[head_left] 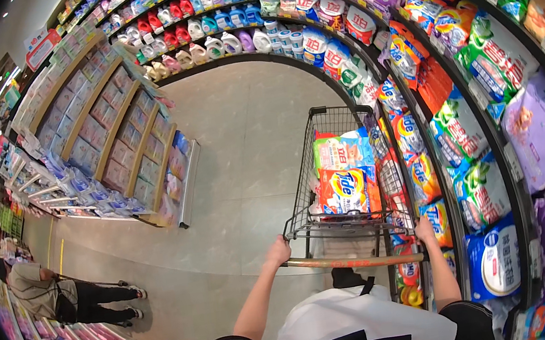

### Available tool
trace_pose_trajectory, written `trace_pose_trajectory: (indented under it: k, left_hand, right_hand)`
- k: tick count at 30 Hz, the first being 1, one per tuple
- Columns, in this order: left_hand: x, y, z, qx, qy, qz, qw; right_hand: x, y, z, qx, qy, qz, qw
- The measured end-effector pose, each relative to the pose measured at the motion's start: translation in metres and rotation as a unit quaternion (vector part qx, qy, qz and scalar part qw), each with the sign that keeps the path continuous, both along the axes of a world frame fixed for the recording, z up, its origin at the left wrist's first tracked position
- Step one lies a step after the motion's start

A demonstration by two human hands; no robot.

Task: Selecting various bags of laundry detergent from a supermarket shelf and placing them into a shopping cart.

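A black wire shopping cart [304, 190] stands in front of me, and its brown handlebar [353, 262] runs across my front. My left hand [277, 250] is closed on the cart's left upright beside the handlebar end. On the other side, my right hand [425, 230] is closed around the cart's right upright, close to the shelf. Inside the basket lie an orange bag of laundry detergent [349, 192] and, beyond it, a green, white and pink bag [346, 152]. The fingertips of both hands are partly hidden.
Curved shelves with detergent bags [475, 205] rise close along the right. Detergent bottles [218, 20] line the far shelves. A display rack [118, 135] stands to the left on the grey tiled floor [232, 175]. At the lower left a person [68, 290] stands near more shelves.
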State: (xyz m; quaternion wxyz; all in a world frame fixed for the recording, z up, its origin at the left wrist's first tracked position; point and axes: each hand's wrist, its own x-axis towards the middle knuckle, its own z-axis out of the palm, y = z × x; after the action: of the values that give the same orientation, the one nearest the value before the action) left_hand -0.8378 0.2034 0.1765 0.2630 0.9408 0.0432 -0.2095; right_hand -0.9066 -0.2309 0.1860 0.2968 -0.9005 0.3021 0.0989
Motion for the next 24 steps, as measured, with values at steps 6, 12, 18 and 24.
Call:
trace_pose_trajectory:
  k: [6,12,18,24]
  left_hand:
    - [-0.049,0.014,-0.005,-0.087,-0.042,0.008,0.995]
    - [-0.077,0.039,-0.026,-0.144,-0.002,0.003,0.990]
    - [-0.109,0.054,-0.014,-0.182,0.009,0.037,0.983]
    - [-0.125,0.056,0.004,-0.171,0.026,0.042,0.984]
  right_hand:
    - [-0.069,-0.019,-0.068,-0.069,-0.014,0.054,0.996]
    - [-0.121,0.001,-0.077,-0.068,-0.115,0.068,0.989]
    - [-0.142,0.046,-0.025,0.023,0.018,-0.032,0.999]
    - [-0.157,0.054,-0.017,0.028,0.046,-0.031,0.998]
